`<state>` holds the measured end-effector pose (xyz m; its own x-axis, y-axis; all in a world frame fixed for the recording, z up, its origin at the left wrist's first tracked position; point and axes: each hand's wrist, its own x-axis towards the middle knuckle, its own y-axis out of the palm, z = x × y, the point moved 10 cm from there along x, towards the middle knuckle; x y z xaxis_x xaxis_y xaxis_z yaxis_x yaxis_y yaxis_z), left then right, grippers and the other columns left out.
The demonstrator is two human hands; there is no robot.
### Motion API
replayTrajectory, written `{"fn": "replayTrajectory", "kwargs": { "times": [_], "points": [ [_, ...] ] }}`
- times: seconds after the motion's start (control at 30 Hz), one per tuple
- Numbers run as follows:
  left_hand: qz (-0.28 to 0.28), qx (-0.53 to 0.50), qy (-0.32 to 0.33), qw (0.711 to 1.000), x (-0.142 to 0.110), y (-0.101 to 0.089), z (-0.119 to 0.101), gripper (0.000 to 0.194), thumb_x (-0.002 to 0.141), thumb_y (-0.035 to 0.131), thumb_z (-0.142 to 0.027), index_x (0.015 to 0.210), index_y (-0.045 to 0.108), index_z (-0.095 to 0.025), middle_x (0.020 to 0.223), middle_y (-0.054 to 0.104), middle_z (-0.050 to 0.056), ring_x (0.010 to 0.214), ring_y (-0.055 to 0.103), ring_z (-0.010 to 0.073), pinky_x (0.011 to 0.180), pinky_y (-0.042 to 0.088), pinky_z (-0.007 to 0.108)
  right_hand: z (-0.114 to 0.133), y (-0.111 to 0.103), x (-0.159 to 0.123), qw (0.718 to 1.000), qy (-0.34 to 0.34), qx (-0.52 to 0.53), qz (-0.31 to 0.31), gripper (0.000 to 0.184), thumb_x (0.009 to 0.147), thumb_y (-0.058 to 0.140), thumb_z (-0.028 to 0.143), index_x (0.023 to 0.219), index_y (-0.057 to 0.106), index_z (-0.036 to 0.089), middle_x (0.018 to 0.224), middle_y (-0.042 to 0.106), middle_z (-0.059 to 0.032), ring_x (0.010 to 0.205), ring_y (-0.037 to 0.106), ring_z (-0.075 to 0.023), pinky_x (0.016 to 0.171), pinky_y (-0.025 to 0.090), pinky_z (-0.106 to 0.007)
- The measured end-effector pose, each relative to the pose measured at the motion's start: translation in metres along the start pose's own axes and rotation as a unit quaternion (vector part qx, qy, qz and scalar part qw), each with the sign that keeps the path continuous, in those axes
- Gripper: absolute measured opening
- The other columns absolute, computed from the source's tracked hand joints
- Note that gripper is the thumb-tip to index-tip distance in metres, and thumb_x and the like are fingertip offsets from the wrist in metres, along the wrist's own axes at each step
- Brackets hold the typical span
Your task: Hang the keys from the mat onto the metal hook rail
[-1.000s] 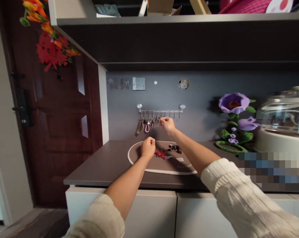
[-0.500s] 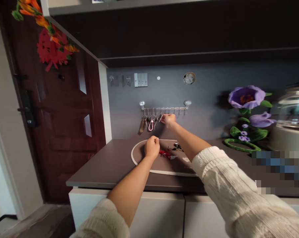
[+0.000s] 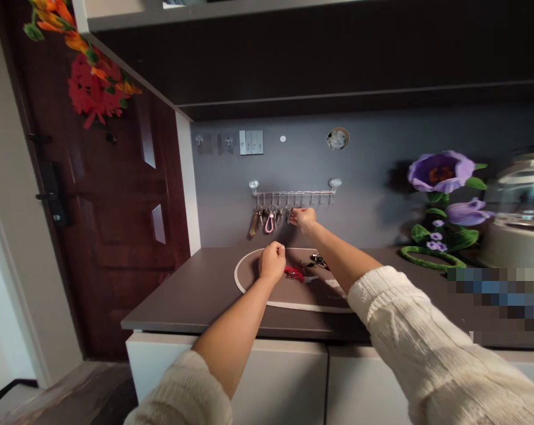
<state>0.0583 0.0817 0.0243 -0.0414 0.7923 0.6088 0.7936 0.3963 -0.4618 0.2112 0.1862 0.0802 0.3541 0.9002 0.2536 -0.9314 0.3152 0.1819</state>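
My right hand (image 3: 303,218) is at the wall, just below the hook rack (image 3: 293,193), with its fingertips pinched on a small metal key (image 3: 289,216) that hangs down beneath the hooks. To its left, several keys hang from the rack, among them one with a pink loop strap (image 3: 270,223) and one with a brown fob (image 3: 253,225). My left hand (image 3: 272,261) is closed above the oval mat (image 3: 285,300); what its fingers hold, if anything, is hidden. Beside it on the mat lie a red key strap (image 3: 294,273) and a dark bunch of keys (image 3: 318,258).
Purple knitted flowers (image 3: 442,171) and a glass-topped jar (image 3: 524,206) stand on the counter (image 3: 178,289) at the right. An overhanging shelf (image 3: 293,59) spans the top. A dark red door (image 3: 116,236) is at the left.
My right hand has moved slightly down and right, and the key at its fingertips now hangs more upright. My left hand stays closed in nearly the same place.
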Motion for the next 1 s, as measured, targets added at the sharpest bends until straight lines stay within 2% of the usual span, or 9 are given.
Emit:
{"fn": "replayTrajectory", "kwargs": {
  "times": [0.27, 0.43, 0.57, 0.7, 0.8, 1.0],
  "points": [
    [0.034, 0.034, 0.076, 0.996, -0.003, 0.008, -0.014, 0.02, 0.083, 0.038, -0.025, 0.079, 0.057, -0.018, 0.078, 0.062, 0.003, 0.074, 0.055, 0.0135, 0.069, 0.04, 0.025, 0.003, -0.024, -0.04, 0.994, -0.025, -0.049, 0.092, 0.008, 0.078, 0.052, 0.013, 0.07, 0.052, 0.015, 0.06, 0.056, -0.0006, 0.05, 0.051, -0.006, 0.051, 0.047, -0.02],
    [0.053, 0.066, 0.116, 0.99, -0.008, 0.012, -0.021, 0.02, 0.083, 0.04, -0.027, 0.082, 0.058, -0.018, 0.082, 0.061, 0.004, 0.076, 0.054, 0.014, 0.072, 0.04, 0.026, -0.002, -0.053, -0.069, 0.975, -0.095, -0.15, 0.136, 0.006, 0.073, 0.057, 0.021, 0.074, 0.057, 0.015, 0.065, 0.061, -0.002, 0.051, 0.049, -0.0066, 0.049, 0.041, -0.018],
    [0.064, 0.076, 0.136, 0.986, -0.01, 0.015, -0.024, 0.018, 0.082, 0.042, -0.026, 0.083, 0.059, -0.018, 0.08, 0.06, 0.004, 0.074, 0.052, 0.0142, 0.071, 0.04, 0.027, -0.008, -0.071, -0.09, 0.943, -0.165, -0.236, 0.165, 0.011, 0.072, 0.057, 0.024, 0.074, 0.06, 0.014, 0.07, 0.064, -0.0024, 0.06, 0.053, -0.0093, 0.06, 0.043, -0.021],
    [0.068, 0.081, 0.15, 0.983, -0.009, 0.016, -0.024, 0.017, 0.081, 0.044, -0.025, 0.08, 0.059, -0.018, 0.078, 0.059, 0.004, 0.074, 0.051, 0.0151, 0.07, 0.039, 0.027, -0.011, -0.082, -0.104, 0.893, -0.203, -0.369, 0.161, 0.014, 0.074, 0.056, 0.026, 0.076, 0.064, 0.015, 0.073, 0.066, -0.0031, 0.065, 0.056, -0.0115, 0.066, 0.042, -0.023],
    [0.067, 0.078, 0.156, 0.982, -0.009, 0.016, -0.023, 0.016, 0.079, 0.044, -0.025, 0.078, 0.059, -0.018, 0.076, 0.058, 0.004, 0.072, 0.05, 0.0148, 0.068, 0.038, 0.027, -0.013, -0.082, -0.111, 0.856, -0.222, -0.438, 0.16, 0.016, 0.075, 0.057, 0.027, 0.079, 0.067, 0.017, 0.074, 0.067, -0.0034, 0.067, 0.057, -0.0127, 0.066, 0.041, -0.024],
    [0.073, 0.068, 0.146, 0.984, -0.009, 0.018, -0.021, 0.014, 0.077, 0.047, -0.023, 0.074, 0.059, -0.017, 0.076, 0.057, 0.003, 0.068, 0.049, 0.0131, 0.066, 0.039, 0.026, -0.023, -0.077, -0.112, 0.801, -0.237, -0.522, 0.176, 0.016, 0.072, 0.059, 0.027, 0.08, 0.071, 0.02, 0.077, 0.069, -0.0035, 0.067, 0.058, -0.0136, 0.063, 0.039, -0.023]
  ]
}}
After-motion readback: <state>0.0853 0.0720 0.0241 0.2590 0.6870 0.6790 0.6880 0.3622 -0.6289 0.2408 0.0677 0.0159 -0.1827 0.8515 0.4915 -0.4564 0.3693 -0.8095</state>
